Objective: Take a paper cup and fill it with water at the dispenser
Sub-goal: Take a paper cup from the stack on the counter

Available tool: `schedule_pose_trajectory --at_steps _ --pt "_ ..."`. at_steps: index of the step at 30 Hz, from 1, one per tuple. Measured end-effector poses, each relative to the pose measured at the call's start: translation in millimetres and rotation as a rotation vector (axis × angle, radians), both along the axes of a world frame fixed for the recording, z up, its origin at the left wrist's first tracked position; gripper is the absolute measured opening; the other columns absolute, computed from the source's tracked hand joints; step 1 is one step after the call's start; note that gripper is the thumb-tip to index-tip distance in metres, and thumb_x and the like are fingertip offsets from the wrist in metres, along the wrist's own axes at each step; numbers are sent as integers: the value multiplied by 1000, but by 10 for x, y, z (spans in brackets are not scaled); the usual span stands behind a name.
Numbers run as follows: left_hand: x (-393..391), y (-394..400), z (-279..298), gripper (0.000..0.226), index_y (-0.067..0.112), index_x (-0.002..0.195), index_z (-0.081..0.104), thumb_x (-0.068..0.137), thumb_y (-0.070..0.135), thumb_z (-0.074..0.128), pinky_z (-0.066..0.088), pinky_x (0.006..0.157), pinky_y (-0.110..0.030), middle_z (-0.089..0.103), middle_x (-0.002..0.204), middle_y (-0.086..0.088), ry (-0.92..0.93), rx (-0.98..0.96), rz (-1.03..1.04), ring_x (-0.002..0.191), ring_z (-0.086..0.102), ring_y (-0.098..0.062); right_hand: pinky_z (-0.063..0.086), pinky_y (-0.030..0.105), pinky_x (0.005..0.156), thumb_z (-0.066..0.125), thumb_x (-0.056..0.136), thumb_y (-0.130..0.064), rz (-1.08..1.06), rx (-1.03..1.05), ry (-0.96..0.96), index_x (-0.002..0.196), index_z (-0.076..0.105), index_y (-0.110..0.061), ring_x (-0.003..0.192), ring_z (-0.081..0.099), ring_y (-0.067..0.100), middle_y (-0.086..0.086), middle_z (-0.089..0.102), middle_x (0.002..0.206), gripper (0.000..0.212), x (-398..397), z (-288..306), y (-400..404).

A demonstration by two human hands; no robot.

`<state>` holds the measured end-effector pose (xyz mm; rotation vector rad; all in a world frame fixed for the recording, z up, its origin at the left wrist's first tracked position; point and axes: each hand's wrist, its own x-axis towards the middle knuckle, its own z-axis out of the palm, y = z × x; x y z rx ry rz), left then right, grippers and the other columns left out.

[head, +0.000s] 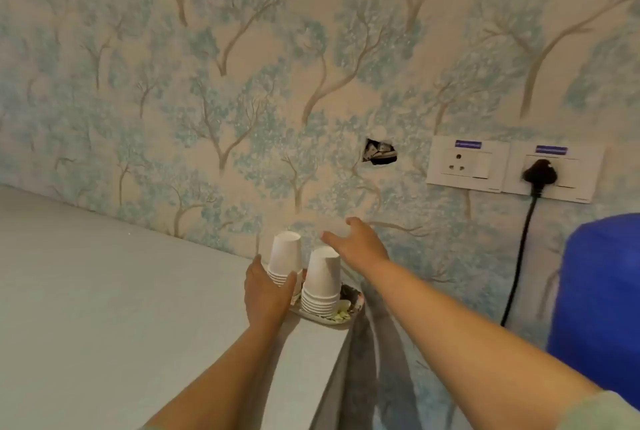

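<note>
Left hand (265, 294) grip wraps the base of the left cup stack (284, 258), thumb and fingers closed around it. Right hand (356, 244) grip open, fingers spread, empty, above the right stack (322, 280). Both stacks stand inverted on a tray (341, 317) at the surface (104, 291) corner by the wall.

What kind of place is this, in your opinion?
Probably a pantry or drinks corner in an office or a home: cup stacks on a tray, a blue water bottle, wall sockets.
</note>
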<state>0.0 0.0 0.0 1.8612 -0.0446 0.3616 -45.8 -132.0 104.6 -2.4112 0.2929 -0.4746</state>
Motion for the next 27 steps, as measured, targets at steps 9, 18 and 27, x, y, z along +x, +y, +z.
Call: schedule_pose_trajectory --at_steps 9,18,27 --pt "518 -54 -96 74 30 108 44 48 63 72 52 89 -47 67 97 6 133 73 -133 90 67 -21 42 42 100 51 85 -60 114 -524 151 138 41 -10 129 46 30 10 46 144 74 719 180 505" --pt "565 -45 -152 62 23 92 56 43 58 68 56 82 -50 70 89 -2 116 -50 -170 83 69 -25 41 32 68 35 93 -59 12 -806 264 114 61 -6 100 63 29 12 66 112 63 1085 -69 677" --pt "527 -37 -113 62 25 91 50 50 65 72 52 88 -47 68 93 3 114 37 -130 90 65 -23 39 32 69 38 94 -51 23 -700 62 120 56 -3 103 59 35 18 62 117 57 1069 221 575"
